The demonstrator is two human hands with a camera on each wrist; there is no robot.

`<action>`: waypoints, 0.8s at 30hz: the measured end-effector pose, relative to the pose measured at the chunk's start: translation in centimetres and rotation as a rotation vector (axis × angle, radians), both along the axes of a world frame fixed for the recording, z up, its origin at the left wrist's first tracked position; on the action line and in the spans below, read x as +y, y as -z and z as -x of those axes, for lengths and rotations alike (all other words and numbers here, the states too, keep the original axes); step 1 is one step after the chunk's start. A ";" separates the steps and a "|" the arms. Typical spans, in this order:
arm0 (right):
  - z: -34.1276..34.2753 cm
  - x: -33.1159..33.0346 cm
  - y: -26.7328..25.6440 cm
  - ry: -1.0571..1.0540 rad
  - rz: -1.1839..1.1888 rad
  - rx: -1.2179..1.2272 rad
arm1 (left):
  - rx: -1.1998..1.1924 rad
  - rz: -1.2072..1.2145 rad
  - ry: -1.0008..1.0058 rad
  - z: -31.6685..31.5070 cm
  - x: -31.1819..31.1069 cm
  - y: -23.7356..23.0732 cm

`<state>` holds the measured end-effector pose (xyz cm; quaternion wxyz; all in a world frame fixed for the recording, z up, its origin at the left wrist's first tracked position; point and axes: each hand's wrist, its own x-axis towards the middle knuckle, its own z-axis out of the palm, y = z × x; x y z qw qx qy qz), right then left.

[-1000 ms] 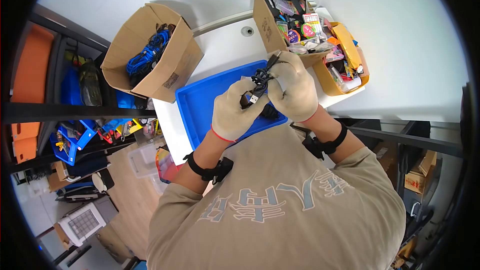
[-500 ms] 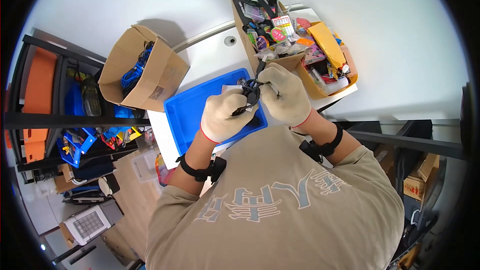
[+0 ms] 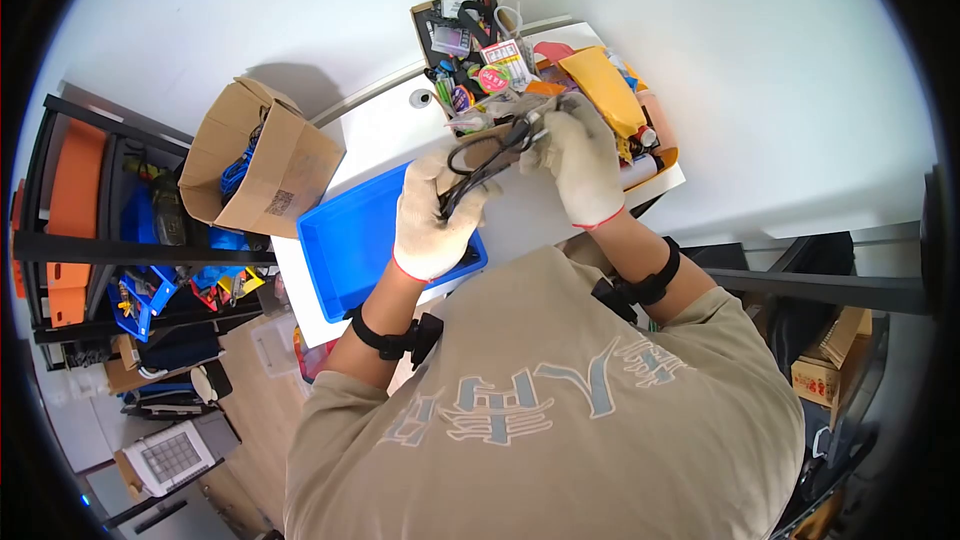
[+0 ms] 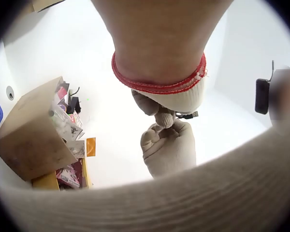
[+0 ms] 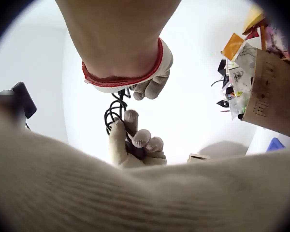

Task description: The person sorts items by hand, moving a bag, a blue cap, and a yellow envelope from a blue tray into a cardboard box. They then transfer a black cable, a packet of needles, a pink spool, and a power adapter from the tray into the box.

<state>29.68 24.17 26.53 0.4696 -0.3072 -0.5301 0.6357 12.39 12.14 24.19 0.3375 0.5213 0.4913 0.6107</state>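
Observation:
Both hands wear cream knit gloves with red-edged cuffs and hold a looped black USB cable (image 3: 487, 172) in front of the chest. My left hand (image 3: 432, 215) grips the lower part of the bundle, fingers curled round it. My right hand (image 3: 582, 162) pinches the upper end near a plug. In the right wrist view, loops of the cable (image 5: 117, 110) run between the two hands. A small dark USB plug (image 4: 195, 114) sticks out beside the fingers in the left wrist view. Below the left hand lies a blue tray (image 3: 345, 265), with something dark in its near right corner.
A cardboard box (image 3: 300, 175) with blue and black cables stands left on the white table (image 3: 375, 125). Behind the hands, another cardboard box (image 5: 270, 96) holds mixed small items. A yellow bin (image 3: 668, 162) sits beside it. Shelving (image 3: 150, 250) flanks the left side.
The cable bundle, compact earlier, is now drawn out longer between the hands. Both hands have risen slightly from over the tray, and the head view has swung so the boxes sit further left.

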 end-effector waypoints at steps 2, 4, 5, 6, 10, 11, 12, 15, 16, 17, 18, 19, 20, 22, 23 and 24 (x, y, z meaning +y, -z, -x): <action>-1.1 2.0 -0.3 -0.125 0.455 0.349 | 0.112 -0.030 0.025 -0.8 0.4 -0.1; -1.7 3.3 -0.8 -0.098 0.424 0.352 | 0.465 -0.086 -0.033 -1.2 0.8 0.1; -2.1 3.5 -1.0 -0.071 0.396 0.355 | 0.462 -0.075 -0.030 -1.0 1.1 0.6; -2.3 3.3 -2.2 -0.053 0.270 0.335 | 0.688 -0.059 0.005 -0.8 1.6 0.9; -5.2 5.2 -2.1 -0.112 -0.239 0.152 | 0.969 0.111 0.092 -1.3 2.5 2.7; -5.7 5.5 -2.7 -0.116 -0.235 0.149 | 0.999 0.202 0.143 -1.2 2.6 3.4; -6.6 5.9 -3.1 0.034 -0.425 0.032 | 0.912 0.180 0.121 -1.0 2.6 4.0; -9.9 8.3 -4.5 0.356 -0.461 0.036 | 0.766 0.219 0.076 0.4 2.2 6.1; -11.4 9.7 -4.7 0.189 -0.371 0.319 | 0.771 0.224 0.070 0.7 2.1 6.5; -12.7 11.0 -4.7 0.017 -0.276 0.598 | 0.622 0.219 0.098 1.1 2.0 6.8; -13.1 11.3 -4.2 0.003 -0.246 0.615 | 0.474 0.211 0.124 1.6 1.9 6.8; -13.7 12.1 -3.3 -0.005 -0.248 0.625 | 0.482 0.210 0.114 1.8 1.9 6.7; -14.3 13.3 -2.0 -0.003 -0.141 0.539 | 0.244 0.241 0.127 1.6 1.8 6.7; -15.8 15.4 0.8 0.026 -0.114 0.055 | -0.184 0.308 0.144 0.1 1.7 4.5; -15.8 16.3 3.6 0.004 -0.099 -0.205 | -0.184 0.306 0.145 0.2 1.6 4.2; -15.7 16.8 5.4 -0.018 -0.082 -0.464 | -0.340 0.265 0.196 0.4 1.5 3.9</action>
